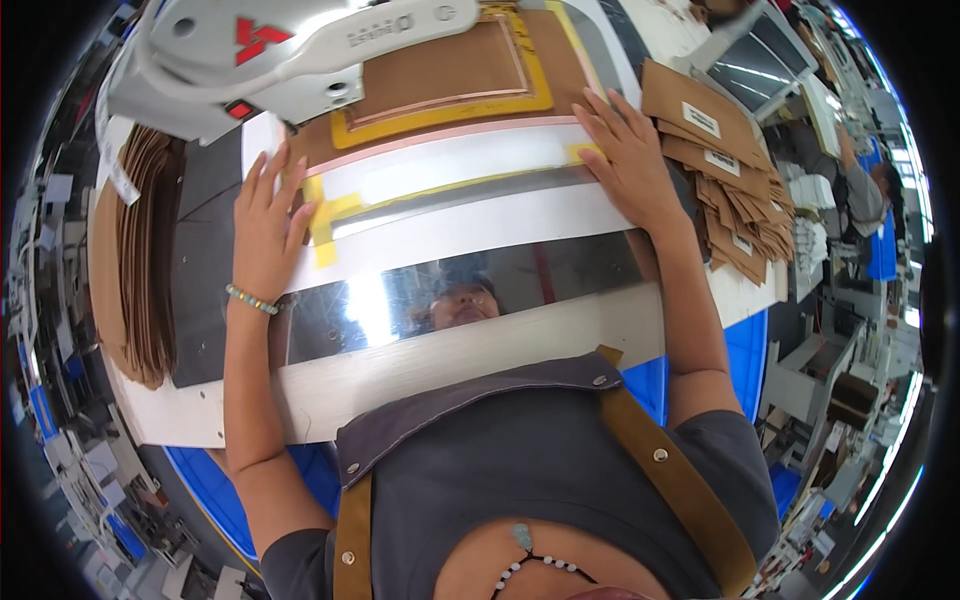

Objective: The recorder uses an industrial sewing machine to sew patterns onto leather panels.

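My left hand (pixel 268 225), with a beaded bracelet at the wrist, lies with fingers extended along the left edge of a flat layered template. My right hand (pixel 630 165) rests with fingers spread on the template's right side. Between them runs a white strip (pixel 450 168) with a pink edge, held by yellow tape (pixel 322 225). Beyond it a yellow frame (pixel 440 118) surrounds a brown panel (pixel 440 65) with a copper-coloured inner border. A shiny reflective strip (pixel 560 272) lies nearer my body. Neither hand grips anything that shows.
A white machine head (pixel 220 60) overhangs the far left, partly covering the template. Stacked brown pieces (pixel 135 260) stand at the left. More brown pieces with white labels (pixel 720 160) pile up at the right, near a screen (pixel 760 55). Blue bins (pixel 745 360) sit below the table edge.
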A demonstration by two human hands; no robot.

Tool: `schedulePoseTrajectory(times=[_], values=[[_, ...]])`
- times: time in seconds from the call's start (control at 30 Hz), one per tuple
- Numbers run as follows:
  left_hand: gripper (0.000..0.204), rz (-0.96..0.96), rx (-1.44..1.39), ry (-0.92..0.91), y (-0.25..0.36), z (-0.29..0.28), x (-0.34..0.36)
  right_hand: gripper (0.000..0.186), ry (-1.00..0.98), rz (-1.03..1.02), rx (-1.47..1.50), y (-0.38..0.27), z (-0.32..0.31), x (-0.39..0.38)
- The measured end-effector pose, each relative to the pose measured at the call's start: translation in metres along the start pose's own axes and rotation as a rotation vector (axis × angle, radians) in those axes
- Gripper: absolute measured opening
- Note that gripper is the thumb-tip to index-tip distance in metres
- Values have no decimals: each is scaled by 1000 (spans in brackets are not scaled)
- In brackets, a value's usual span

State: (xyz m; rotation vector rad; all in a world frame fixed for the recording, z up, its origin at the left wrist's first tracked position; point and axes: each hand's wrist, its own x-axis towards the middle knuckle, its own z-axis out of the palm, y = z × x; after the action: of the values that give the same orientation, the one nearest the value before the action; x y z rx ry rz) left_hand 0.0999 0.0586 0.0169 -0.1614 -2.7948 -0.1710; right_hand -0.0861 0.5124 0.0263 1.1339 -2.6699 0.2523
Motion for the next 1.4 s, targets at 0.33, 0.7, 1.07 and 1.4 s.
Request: schedulePoseTrajectory(times=[0.33,0.7,1.07,1.4], values=[[49,-30,66,43,1,-6,-4,54,26,-15,4,2,3,4],[45,-44,17,15,3,-6,-2,51,-58,13,-7,-5,-6,4],[43,-43,31,34,5,-7,1,51,-50,18,4,-3,-6,0],[41,3,-16,22,-1,-7,2,44,105,-22,-50,9,-12,3]])
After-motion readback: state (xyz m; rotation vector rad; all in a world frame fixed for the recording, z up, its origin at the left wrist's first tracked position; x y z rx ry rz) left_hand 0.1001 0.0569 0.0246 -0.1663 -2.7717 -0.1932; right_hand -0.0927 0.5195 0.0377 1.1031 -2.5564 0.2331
